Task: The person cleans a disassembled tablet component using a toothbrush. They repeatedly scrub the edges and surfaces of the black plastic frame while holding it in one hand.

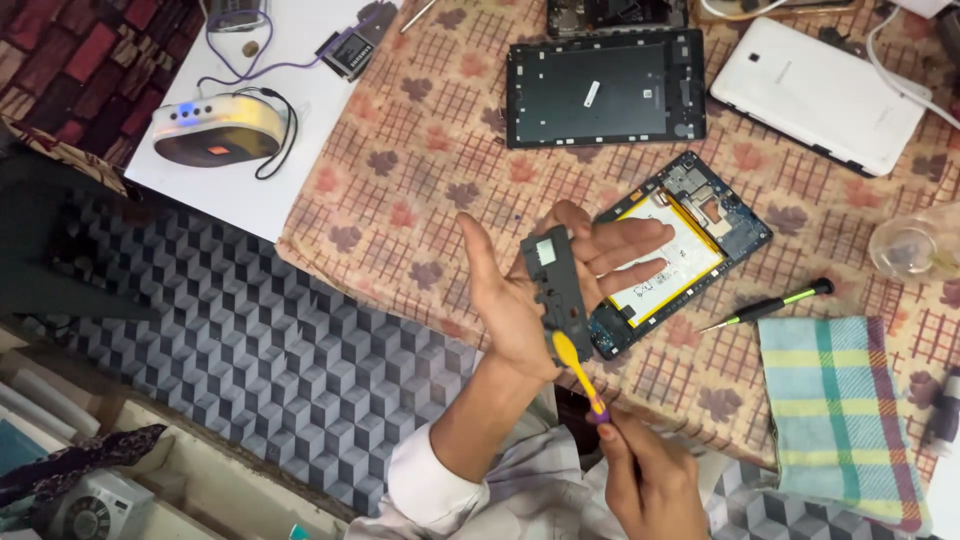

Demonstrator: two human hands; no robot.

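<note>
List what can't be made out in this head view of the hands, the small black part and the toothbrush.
- Toothbrush: bristles face the black part; the contact is too small to see.
- Black part: its far side is hidden against the left hand.
- Opened tablet: its near-left portion is covered by the left hand's fingers.
- Right hand: cut off by the bottom edge.
- Glass: cut off by the right edge.

A patterned tablecloth [420, 180] covers the table; around the opened tablet [680, 250] lie a screwdriver [770, 305], checked cloth [835, 420] and black back cover [605, 88].
</note>
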